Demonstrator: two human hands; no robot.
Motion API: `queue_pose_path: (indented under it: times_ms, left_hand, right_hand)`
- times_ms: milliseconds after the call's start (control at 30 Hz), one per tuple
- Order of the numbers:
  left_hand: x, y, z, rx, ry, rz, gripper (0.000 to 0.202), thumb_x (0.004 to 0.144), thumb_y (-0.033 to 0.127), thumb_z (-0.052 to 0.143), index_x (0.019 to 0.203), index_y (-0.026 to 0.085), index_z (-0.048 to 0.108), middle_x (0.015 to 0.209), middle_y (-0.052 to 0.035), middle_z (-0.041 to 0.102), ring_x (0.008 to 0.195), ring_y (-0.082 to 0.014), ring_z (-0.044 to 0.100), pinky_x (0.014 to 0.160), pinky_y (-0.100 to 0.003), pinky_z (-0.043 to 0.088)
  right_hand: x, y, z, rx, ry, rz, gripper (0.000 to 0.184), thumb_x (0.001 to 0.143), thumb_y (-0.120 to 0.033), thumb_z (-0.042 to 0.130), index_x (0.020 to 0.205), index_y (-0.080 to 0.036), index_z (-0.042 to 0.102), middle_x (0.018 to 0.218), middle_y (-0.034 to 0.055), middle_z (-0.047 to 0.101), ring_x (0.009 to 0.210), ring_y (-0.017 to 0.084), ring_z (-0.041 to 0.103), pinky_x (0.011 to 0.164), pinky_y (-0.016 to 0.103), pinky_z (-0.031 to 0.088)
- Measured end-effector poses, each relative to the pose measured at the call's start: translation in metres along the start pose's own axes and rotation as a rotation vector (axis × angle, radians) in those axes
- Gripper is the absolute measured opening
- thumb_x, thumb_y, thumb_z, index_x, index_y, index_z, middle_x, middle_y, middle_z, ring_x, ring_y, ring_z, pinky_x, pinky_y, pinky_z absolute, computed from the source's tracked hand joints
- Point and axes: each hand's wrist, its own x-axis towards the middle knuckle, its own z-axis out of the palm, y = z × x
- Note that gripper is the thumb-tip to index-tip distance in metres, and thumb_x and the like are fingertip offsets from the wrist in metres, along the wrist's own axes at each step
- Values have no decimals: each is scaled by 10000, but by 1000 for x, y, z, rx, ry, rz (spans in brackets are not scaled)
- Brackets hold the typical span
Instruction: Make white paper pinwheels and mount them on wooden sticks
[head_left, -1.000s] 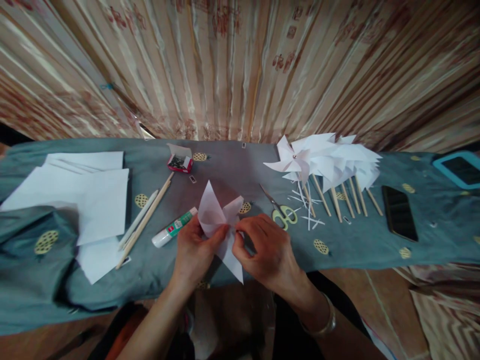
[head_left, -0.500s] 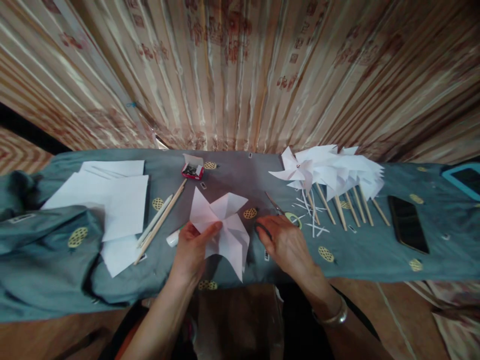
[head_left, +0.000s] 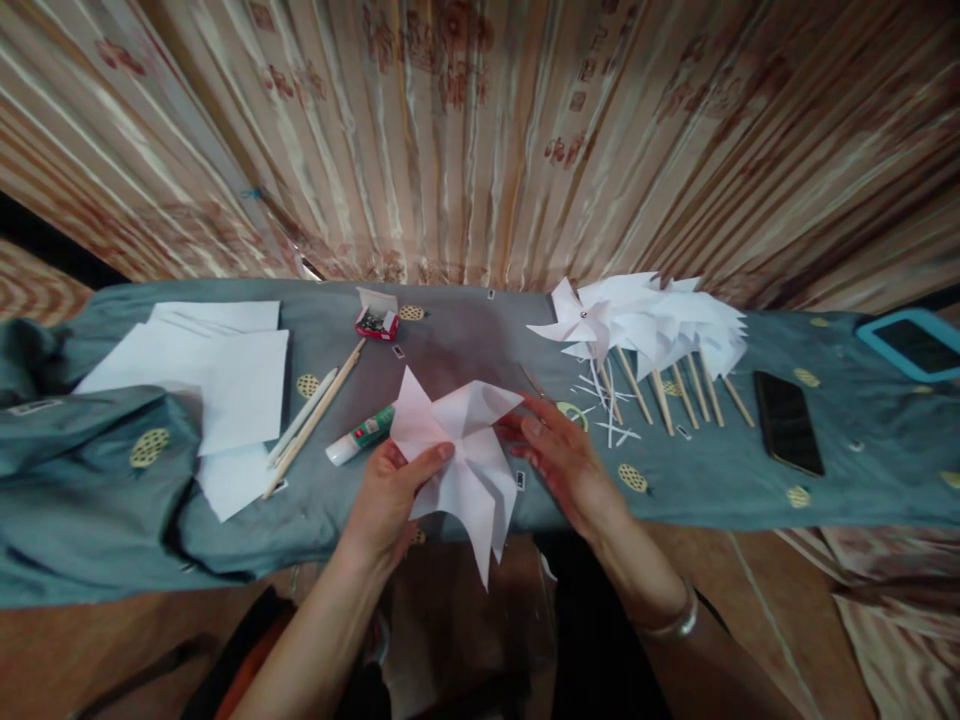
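From where I'm standing, the person is holding a white paper pinwheel [head_left: 491, 480] in front of them, over the near edge of the table, and its lowest points are showing past the edge of the cloth. The left hand [head_left: 386, 495] is clamping the paper from the side, its thumb lying across the front and pointing toward the middle of the folds. The right hand [head_left: 562, 460] is staying apart from the left, its fingers loosely spread and reaching toward the upper right blade; I can't tell whether the fingertips are touching it. A bracelet [head_left: 679, 625] is circling the right wrist. Just beside the left hand, a glue stick [head_left: 360, 435] is lying on the gray-green tablecloth [head_left: 465, 320], partly hidden by the pinwheel. Beyond it, a small red box [head_left: 379, 322] is sitting with its flap up, holding small dark bits. Some thin sticks [head_left: 319, 415] are resting near the white paper sheets [head_left: 244, 390] on the left. Past the right hand, scissors [head_left: 574, 412] are lying half covered, next to scattered paper strips [head_left: 619, 435]. Several other pinwheels [head_left: 649, 325] are overlapping in a row, their wooden handles pointing toward the person, and a dark phone [head_left: 789, 422] is lying near them.
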Motion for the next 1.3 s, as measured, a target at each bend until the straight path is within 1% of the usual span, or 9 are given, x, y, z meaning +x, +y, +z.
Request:
queue_pose_path:
  times_ms: [100,167,300,467,600,700,933,1100,1300]
  left_hand:
    - [-4,-3,3,-6,-48,-28,331,496,253,837,773,135,698,619,-24,701,541,-180,654,529,-273,539]
    - [-5,-6,4,4,-73,-38,360,488,246,841,799,125,705,634,-34,709,550,-189,662,553,-285,548]
    - [-3,-11,5,42,-71,-7,401,476,253,856,817,119,695,659,-46,721,577,-199,669,569,-290,548]
    - [-1,-11,3,141,-76,69,335,511,265,849,779,127,704,690,-58,733,570,-176,647,559,-271,530]
    - [-3,-11,2,192,-99,110,309,544,273,838,794,140,716,705,-57,739,599,-187,656,581,-278,534]
    - [-4,-12,0,195,-106,115,323,547,267,839,813,137,711,706,-51,740,606,-181,660,592,-271,537]
    - [-3,-15,-3,213,-119,80,389,555,268,842,877,107,696,860,-101,762,647,-184,674,636,-295,543]
    - [-3,-15,-2,209,-102,87,365,549,263,845,850,109,708,841,-104,761,634,-190,674,616,-292,542]
    - [-3,-14,-1,206,-88,84,359,526,266,859,827,122,726,756,-80,751,645,-206,682,619,-289,543]
  right_hand:
    - [-8,-5,5,117,-205,99,532,667,-419,777,1123,-202,611,997,64,725,888,202,681,771,309,522]
    - [-11,-7,10,179,-262,134,534,628,-371,798,1099,-202,610,951,48,736,834,194,689,762,305,533]
    - [-11,-6,16,166,-204,175,421,558,-272,820,937,-206,651,771,-7,739,654,161,672,646,275,545]
    - [-7,-1,16,82,-164,156,292,544,-276,818,803,-219,696,669,-25,717,571,158,637,583,274,528]
    - [-7,-1,18,27,-102,124,352,502,-262,835,830,-263,707,697,-29,722,616,177,646,571,281,523]
    - [-7,0,18,5,-63,108,389,483,-243,830,853,-247,713,694,-21,715,615,182,646,564,283,518]
    - [-6,2,13,-47,-125,63,228,545,-262,802,755,-227,719,713,-11,714,639,181,652,609,294,535]
    - [-6,1,13,-31,-145,37,179,584,-234,784,747,-239,710,716,-32,709,652,163,646,618,274,532]
    - [-5,-1,15,-59,-131,24,160,590,-229,780,734,-226,708,707,-7,710,631,174,628,590,288,528]
